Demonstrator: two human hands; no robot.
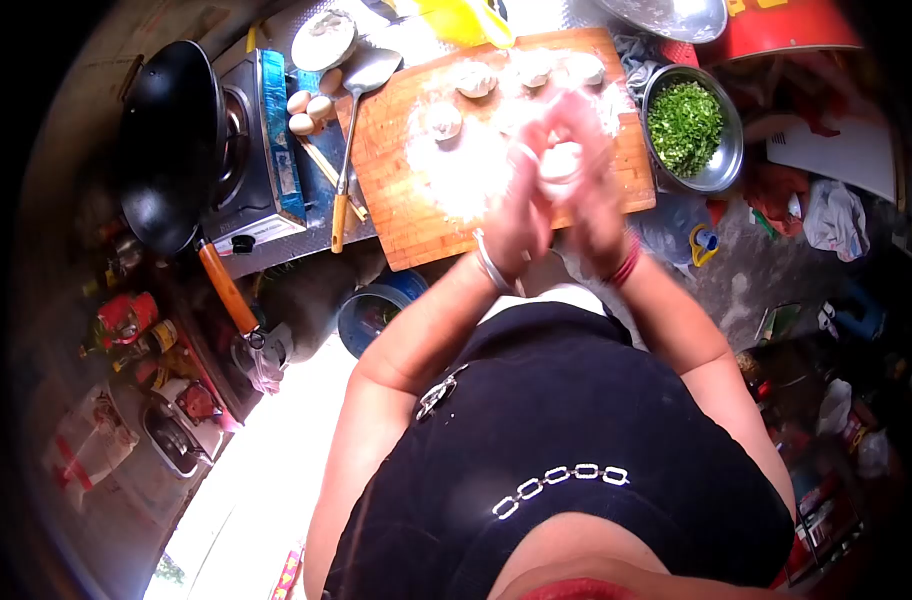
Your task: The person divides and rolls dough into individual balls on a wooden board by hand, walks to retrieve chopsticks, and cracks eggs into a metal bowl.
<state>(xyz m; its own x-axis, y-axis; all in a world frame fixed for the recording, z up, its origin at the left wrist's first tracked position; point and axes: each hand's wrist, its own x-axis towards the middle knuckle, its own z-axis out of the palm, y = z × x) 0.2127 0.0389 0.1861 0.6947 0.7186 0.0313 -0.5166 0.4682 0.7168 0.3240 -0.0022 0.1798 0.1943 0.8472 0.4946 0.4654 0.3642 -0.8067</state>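
Observation:
Above the near part of a floured wooden cutting board (396, 200), my two hands come together around a white dough ball (561, 160). On the left is my left hand (521, 205), with a silver bangle at its wrist, blurred by motion. My right hand (594, 185), wearing red bands, presses in from the other side and is also smeared. Part of the dough shows between the palms. Other dough pieces lie on the board: one at the left (445, 122) and several along the far edge, including a larger one (475, 79). Loose flour covers the board's middle.
A steel bowl of chopped greens (686, 130) stands right of the board. Left are a spatula (351, 130), chopsticks (326, 170), several eggs (319, 107), a bowl of flour (324, 40) and a black wok (171, 150) on a gas stove (276, 160). A bucket (366, 320) sits below.

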